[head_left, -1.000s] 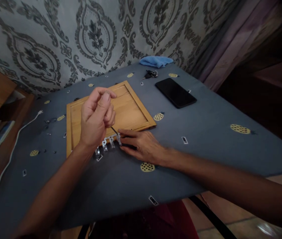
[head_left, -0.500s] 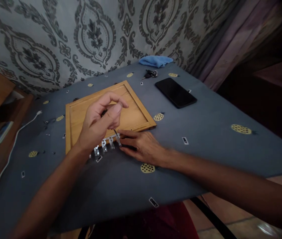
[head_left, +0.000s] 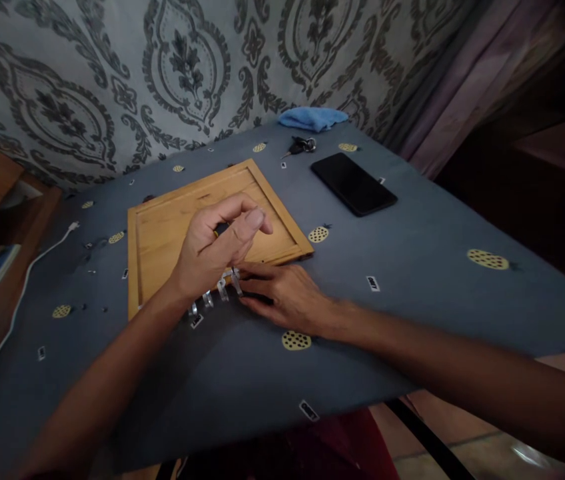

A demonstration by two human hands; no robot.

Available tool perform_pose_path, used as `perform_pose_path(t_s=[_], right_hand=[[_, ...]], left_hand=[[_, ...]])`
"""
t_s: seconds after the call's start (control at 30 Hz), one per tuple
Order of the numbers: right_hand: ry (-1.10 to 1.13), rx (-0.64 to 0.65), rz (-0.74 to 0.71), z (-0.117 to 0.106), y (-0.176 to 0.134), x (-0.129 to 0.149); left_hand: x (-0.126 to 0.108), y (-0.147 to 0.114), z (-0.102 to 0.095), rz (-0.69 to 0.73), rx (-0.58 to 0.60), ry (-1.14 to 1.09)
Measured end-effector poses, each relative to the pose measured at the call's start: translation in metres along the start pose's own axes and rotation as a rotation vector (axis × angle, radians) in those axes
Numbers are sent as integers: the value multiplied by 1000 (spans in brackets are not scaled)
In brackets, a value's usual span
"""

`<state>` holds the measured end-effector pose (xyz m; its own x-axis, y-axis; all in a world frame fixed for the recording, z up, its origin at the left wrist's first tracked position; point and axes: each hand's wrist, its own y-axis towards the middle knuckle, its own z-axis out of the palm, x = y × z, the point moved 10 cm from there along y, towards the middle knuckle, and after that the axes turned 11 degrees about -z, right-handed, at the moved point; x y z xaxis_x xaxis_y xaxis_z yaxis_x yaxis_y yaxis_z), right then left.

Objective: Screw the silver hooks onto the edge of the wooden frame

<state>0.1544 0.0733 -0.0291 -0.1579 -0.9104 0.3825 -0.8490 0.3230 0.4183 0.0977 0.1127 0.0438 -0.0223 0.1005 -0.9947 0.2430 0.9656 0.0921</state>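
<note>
My left hand (head_left: 225, 237) is closed around a screwdriver (head_left: 221, 229); only a bit of its dark and yellow handle shows inside the curled fingers. Its thin shaft points down at a silver metal hook rail (head_left: 222, 288) on the near edge of a framed wooden board (head_left: 162, 267). Several hooks of the rail hang past that edge. The fingertips of my right hand (head_left: 287, 293) hold the rail's right end hook, with the hand resting on the table. The screwdriver's tip and any screw under it are hidden behind my left hand.
On the blue pineapple-print tablecloth (head_left: 387, 333) lie a black phone (head_left: 353, 183), keys (head_left: 301, 145) and a blue cloth (head_left: 313, 119). Small dark bits (head_left: 87, 245) lie at the left, near a white cable (head_left: 25, 280). A patterned curtain (head_left: 187, 60) hangs behind.
My left hand has turned and shifted a little to the right and down over the rail's right end. My right hand stays in place on the hook.
</note>
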Motion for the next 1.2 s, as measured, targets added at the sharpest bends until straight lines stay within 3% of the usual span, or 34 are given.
perform_pose_path(t_s=[0.53,0.67,0.83,1.2], right_hand=[[-7,-17,3,1,-1,-1],[-15,-8,7,1,0,-1],[-11,-5,6,2,1,-1],[-24,-33,-14,0,0,0]], left_hand=[[-6,-11,-16,125,-427,110],[-4,-10,-16,106,-422,106],[-2,-8,-11,96,-335,60],[-9,-8,-21,86,-335,-47]])
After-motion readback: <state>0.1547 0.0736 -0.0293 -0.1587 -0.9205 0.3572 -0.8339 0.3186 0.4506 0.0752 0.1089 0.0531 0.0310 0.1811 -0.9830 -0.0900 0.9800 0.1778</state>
